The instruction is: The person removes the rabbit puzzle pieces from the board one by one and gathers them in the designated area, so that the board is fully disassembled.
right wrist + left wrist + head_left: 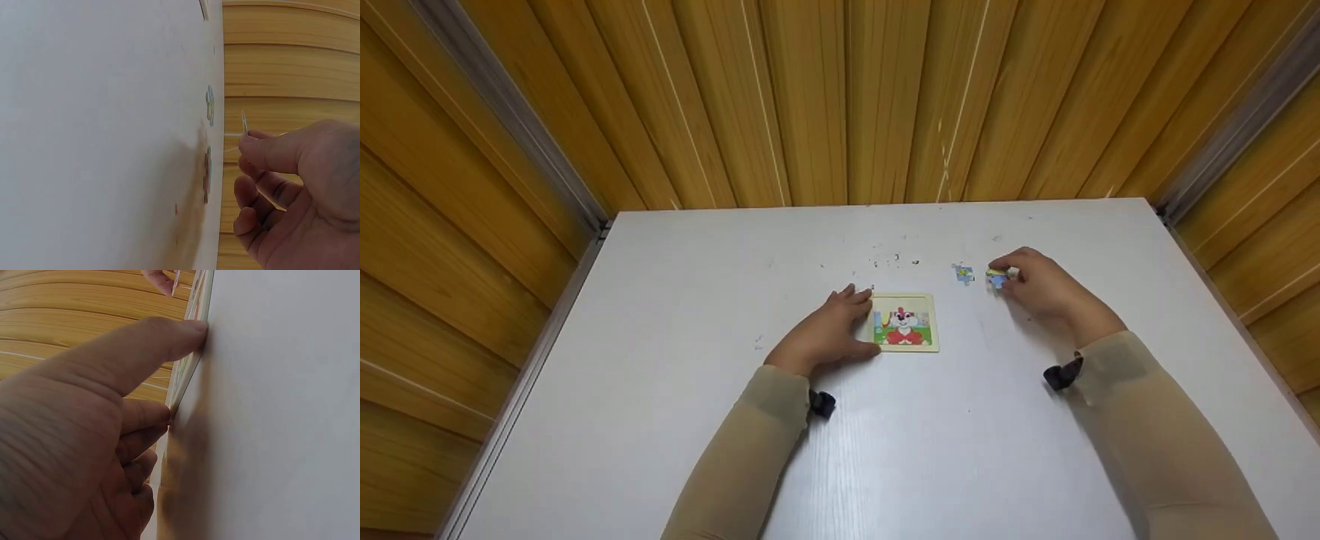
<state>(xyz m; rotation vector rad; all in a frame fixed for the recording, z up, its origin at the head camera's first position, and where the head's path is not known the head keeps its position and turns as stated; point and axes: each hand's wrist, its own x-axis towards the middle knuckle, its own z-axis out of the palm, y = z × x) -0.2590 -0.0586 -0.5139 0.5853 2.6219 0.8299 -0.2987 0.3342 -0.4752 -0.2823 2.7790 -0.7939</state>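
A small square puzzle board [905, 348] with a picture of a white and red animal lies on the table; the upper part of its picture area is plain. My left hand [829, 330] [84, 416] grips the board's left side, thumb at the near corner and fingers at the far one. To the right, my right hand [1046, 289] [304, 191] pinches a thin puzzle piece [244, 122] between thumb and index finger, above the table. Below that hand a blue and yellow piece [996, 280] [207, 174] lies flat. Another piece [963, 274] [210, 105] lies between it and the board.
The white table [660, 300] carries small dark marks [896, 259] beyond the board. Wood-patterned panels [877, 97] stand behind the table's far edge and at both sides. Each wrist wears a small black camera.
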